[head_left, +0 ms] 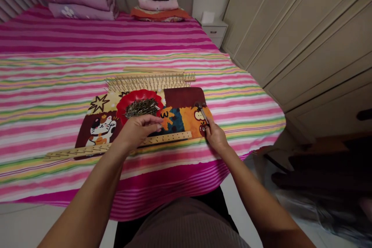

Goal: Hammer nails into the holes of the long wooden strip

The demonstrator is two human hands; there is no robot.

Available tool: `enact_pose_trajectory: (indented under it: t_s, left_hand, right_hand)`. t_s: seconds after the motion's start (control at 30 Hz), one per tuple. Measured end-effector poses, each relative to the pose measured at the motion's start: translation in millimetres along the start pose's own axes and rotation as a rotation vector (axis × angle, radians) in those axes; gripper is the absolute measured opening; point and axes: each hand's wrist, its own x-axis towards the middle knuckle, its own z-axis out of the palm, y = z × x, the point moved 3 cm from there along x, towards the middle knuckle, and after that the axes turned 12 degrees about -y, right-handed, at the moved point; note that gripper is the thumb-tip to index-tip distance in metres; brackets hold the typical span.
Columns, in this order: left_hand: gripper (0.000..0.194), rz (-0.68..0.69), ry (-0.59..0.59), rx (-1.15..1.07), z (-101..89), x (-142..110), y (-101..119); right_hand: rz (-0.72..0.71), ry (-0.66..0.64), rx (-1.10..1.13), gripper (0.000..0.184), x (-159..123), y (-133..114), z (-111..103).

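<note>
My right hand (215, 135) grips a hammer (204, 115) by its handle, the dark head pointing away from me over the right end of a patterned mat (186, 97). The fingertips of my left hand (147, 124) are pinched together just above a wooden strip (174, 137); whatever they hold is too small to make out. Nails stand in the strip's left part, while small holes show along its right part. Beyond my left hand, a red scalloped bowl (123, 102) full of nails (142, 107) rests on the mat.
Behind the bowl lie wooden strips (151, 81) bristling with upright nails. Striped cloth (247, 97) covers the bed. Folded purple bedding (81, 0) and a smaller pile (158, 6) sit at the far end. A nightstand (215, 31) and wardrobe (290, 27) stand right.
</note>
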Motion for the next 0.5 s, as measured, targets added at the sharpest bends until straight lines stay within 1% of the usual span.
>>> enact_pose_trajectory:
  t_s: [0.07,0.17,0.23,0.37,0.5]
  left_hand:
    - [0.029,0.056,0.046,0.069,9.3,-2,-2]
    - [0.022,0.152,0.132,0.188,17.8,-6,-5]
    - [0.021,0.126,0.142,0.214,21.5,-7,-12]
    - [0.025,0.002,0.153,0.243,26.5,-6,-29]
    - [0.02,-0.002,0.19,0.364,30.4,-5,-38]
  right_hand:
    - [0.018,-0.015,-0.007,0.049,0,-2,-1]
    - [0.022,-0.026,0.004,0.049,0,-3,-2]
    - [0.019,-0.024,0.011,0.05,0,-3,-3]
    - [0.032,-0.03,-0.004,0.05,-1,-3,-2]
    - [0.041,-0.043,-0.014,0.05,-1,-2,-2]
